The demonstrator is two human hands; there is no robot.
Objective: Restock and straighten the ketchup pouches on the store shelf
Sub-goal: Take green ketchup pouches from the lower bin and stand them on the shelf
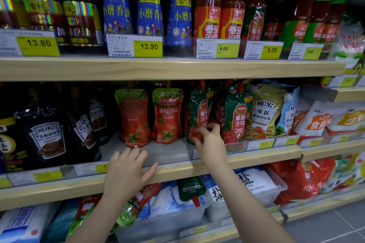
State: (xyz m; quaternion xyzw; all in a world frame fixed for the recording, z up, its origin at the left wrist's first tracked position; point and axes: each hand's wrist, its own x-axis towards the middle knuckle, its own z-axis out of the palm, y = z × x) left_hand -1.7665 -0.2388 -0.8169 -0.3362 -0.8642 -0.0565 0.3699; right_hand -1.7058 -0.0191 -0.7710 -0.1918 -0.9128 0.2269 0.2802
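Mid shelf, ketchup row.
R hand [211, 142] pinches dark-green spouted ketchup pouch [199, 114] base at 11 o'clock; L hand [126, 171] splayed, released, red tomato-print pouch [134, 118] at 12.

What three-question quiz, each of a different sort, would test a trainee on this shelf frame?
1. True or false: the right hand is touching the green ketchup pouch.
2. Which lies nearest the left hand? A) the left red ketchup pouch B) the Heinz salad dressing pouch C) the blue-labelled bottles
3. Fill in: the yellow price tag under the blue-labelled bottles reads ____.

Key: 1 true; 2 A; 3 13.90
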